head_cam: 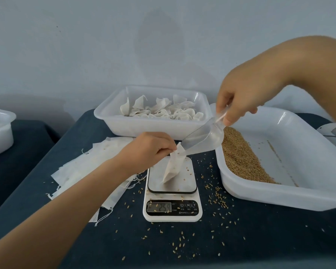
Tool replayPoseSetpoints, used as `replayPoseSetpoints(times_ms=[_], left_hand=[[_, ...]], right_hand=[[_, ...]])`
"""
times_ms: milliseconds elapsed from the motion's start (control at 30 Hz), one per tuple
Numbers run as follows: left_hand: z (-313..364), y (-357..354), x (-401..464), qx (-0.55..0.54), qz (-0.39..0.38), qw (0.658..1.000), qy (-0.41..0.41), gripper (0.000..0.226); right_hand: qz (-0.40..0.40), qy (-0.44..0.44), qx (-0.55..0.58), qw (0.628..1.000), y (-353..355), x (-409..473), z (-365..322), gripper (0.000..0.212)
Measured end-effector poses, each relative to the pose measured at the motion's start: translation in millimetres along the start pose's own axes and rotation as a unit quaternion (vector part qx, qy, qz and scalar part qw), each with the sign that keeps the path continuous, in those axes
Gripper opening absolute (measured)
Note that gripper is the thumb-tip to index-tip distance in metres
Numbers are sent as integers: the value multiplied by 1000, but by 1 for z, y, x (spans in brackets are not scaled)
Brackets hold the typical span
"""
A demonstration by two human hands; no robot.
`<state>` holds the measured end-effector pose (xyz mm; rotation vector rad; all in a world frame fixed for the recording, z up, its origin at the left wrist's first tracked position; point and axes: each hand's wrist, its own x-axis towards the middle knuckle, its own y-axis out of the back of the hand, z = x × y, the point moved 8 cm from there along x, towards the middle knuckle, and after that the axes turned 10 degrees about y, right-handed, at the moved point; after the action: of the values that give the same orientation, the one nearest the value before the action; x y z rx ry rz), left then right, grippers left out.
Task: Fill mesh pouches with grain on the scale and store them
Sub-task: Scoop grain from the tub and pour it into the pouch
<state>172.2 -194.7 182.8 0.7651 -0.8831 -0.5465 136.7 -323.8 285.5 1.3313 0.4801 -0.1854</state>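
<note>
Clear plastic, that's the scoop (204, 137) in my right hand (239, 102), arm swung in high from two o'clock, wrist bent down, thumb and fingers curled in a tight grip round the handle. The scoop slopes down toward eight o'clock, its lip meeting the mouth of the mesh pouch (174, 164).

My left hand (149, 147) comes in low from seven o'clock, forearm stretched across the table (241, 239), fingers curled, pinching the pouch's top edge. The pouch hangs from that pinch toward five o'clock, tilted, its bottom corner resting on the platform of the scale (172, 193). So the pouch sits just below and to the right of my left grip, and below-left of my right grip, at the scoop's far end.

The scale's display is lit, but the digits are too blurred for me to call. Grain (241, 158) lies heaped along the left side of the white tray (299, 199) at three o'clock. Loose kernels (182, 243) dot the dark cloth around the scale. At twelve o'clock, a white bin (153, 127) holds filled pouches (161, 111). At nine o'clock, under my left forearm, flat empty pouches (80, 167) lie fanned out, strings trailing.
</note>
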Motion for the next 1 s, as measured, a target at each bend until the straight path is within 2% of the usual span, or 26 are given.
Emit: replayPoseSetpoints(times_ms=[67, 200, 267, 333, 433, 500, 633, 733, 900, 1000], left_hand=[[-6, 5, 0, 2, 19, 1000, 11, 10], [-13, 12, 1, 12, 42, 999, 27, 8], [-18, 15, 4, 15, 57, 997, 48, 8], [-20, 15, 8, 24, 57, 997, 53, 8], [-17, 8, 15, 47, 10, 999, 18, 9], [-16, 4, 19, 53, -15, 998, -2, 9], [-13, -13, 22, 45, -46, 997, -32, 8], [-5, -30, 14, 37, -75, 995, -62, 8], [1, -34, -2, 47, -84, 991, -94, 8], [-7, -22, -8, 59, -88, 990, -95, 8]], right_hand=[[18, 5, 61, 998, -9, -7, 17, 10], [25, -7, 210, 977, -45, -18, 46, 42], [65, -34, 286, 955, -62, -22, 70, 49], [136, -88, 348, 923, -79, -23, 101, 37], [232, -192, 417, 858, -114, -20, 149, 22], [229, -250, 424, 840, -141, -13, 164, 23], [166, -317, 432, 828, -184, 6, 165, 18], [117, -321, 412, 845, -203, 18, 159, 18], [70, -272, 288, 915, -204, 28, 142, 29], [49, -260, 292, 919, -197, 25, 132, 26]])
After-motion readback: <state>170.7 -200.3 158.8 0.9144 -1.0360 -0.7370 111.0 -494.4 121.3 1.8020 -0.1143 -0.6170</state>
